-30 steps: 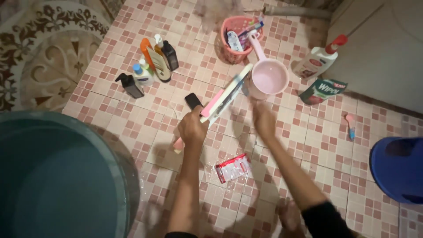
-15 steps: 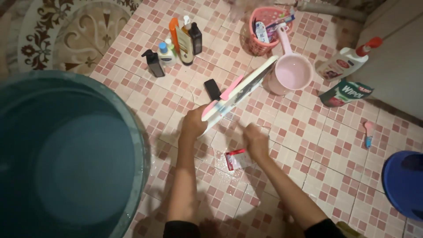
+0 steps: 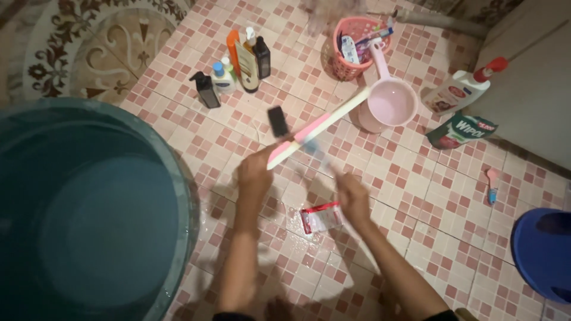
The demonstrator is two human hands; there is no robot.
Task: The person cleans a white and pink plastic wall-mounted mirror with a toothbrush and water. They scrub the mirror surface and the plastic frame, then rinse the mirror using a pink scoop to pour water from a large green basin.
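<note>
Since half a second ago the flat pink-and-white board point(image 3: 315, 129) has tipped so it now shows almost edge-on, a long thin strip running from lower left up toward the pink dipper point(image 3: 389, 104). The left hand point(image 3: 254, 172) is closed around its lower end, holding it up over the tiled floor point(image 3: 416, 190). The right hand point(image 3: 352, 195) has barely shifted — it sits just right of the board's lower end, over the floor, and it's too blurred to tell if the fingers are curled or loose, or whether it holds the bluish smear above it.

Right under that hand, a small red-and-white sachet point(image 3: 321, 217) lies flat on wet tiles. A small black block point(image 3: 277, 120) lies on the floor just beside the board's middle.

Other stuff around: a cluster of bottles point(image 3: 235, 65) stands further up — orange, black, white with a blue cap, one dark pump bottle. A pink basket point(image 3: 357, 47) with tubes in it sits above the dipper. To the right, a white bottle with a red cap point(image 3: 461, 89) and a green pouch point(image 3: 461, 129). A big teal water tub point(image 3: 89, 220) fills the left side, and a blue bucket point(image 3: 544, 252) pokes in at the lower right.
</note>
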